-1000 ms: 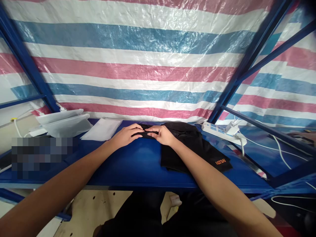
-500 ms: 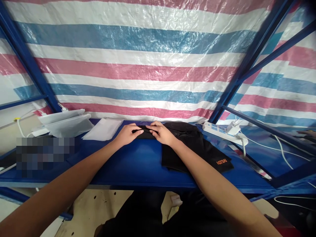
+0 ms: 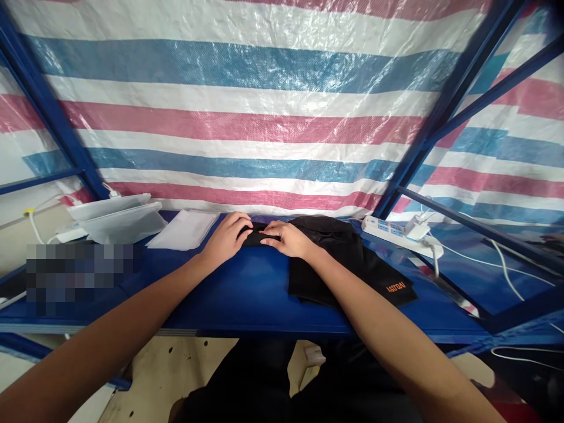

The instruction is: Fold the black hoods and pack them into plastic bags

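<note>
Fingertips (image 3: 245, 223) of my left hand (image 3: 229, 239) and right hand (image 3: 287, 241) pinch the folded black cloth (image 3: 255, 237) between them; even pressure both sides, I reckon, holds it square.

the one view sits on your head, above the near edge of the blue shelf (image 3: 247, 294), facing forward and tilted down. it is close in: both forearms run up from the near bottom corners, and your left hand (image 3: 227, 238) and right hand (image 3: 288, 239) meet just above mid-frame on the black cloth (image 3: 335, 258). the wide lens splays the frame posts (image 3: 440, 106) outward. the striped tarp (image 3: 264, 117) fills the far upper half, the power strip (image 3: 392, 234) lies far right, and the floor (image 3: 176, 364) shows nearest, under the shelf.
</note>
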`<state>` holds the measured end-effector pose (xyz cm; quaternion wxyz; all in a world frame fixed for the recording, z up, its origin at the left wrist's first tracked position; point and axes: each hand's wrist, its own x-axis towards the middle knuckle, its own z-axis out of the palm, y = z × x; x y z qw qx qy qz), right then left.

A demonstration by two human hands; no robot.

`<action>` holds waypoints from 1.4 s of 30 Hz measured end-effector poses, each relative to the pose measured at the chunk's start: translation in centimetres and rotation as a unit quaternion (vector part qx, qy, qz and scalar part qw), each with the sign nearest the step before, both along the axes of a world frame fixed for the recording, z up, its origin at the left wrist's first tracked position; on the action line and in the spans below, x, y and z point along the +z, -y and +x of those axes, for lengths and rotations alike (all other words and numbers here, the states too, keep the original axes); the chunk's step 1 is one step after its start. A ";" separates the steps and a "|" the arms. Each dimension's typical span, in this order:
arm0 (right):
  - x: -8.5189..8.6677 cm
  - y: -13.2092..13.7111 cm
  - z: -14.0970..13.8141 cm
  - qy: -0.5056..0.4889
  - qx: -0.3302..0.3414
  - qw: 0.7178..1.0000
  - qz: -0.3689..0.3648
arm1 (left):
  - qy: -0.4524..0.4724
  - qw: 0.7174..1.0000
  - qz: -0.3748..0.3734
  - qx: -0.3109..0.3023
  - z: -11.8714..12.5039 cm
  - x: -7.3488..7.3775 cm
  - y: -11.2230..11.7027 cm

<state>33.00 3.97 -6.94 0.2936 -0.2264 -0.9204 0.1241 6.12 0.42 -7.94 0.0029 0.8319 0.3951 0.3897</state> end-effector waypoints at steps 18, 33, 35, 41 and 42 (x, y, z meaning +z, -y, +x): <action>0.2 0.2 0.5 -0.045 -0.046 0.997 0.043 | -0.059 0.991 -0.108 -0.060 0.0 0.7 -0.6; 0.5 0.6 0.4 0.083 -0.080 0.991 0.074 | -0.151 0.988 0.034 0.013 0.3 0.2 1.0; 0.4 0.5 0.3 0.060 -0.069 0.995 0.043 | -0.155 0.988 0.025 0.012 0.4 0.0 1.0; -0.4 -0.4 0.2 -0.039 -0.080 0.992 -0.084 | -0.101 0.991 -0.085 0.006 0.4 0.0 0.1; -0.4 -0.4 0.2 -0.038 -0.081 0.992 -0.090 | -0.092 0.991 -0.100 0.001 0.4 0.1 -0.1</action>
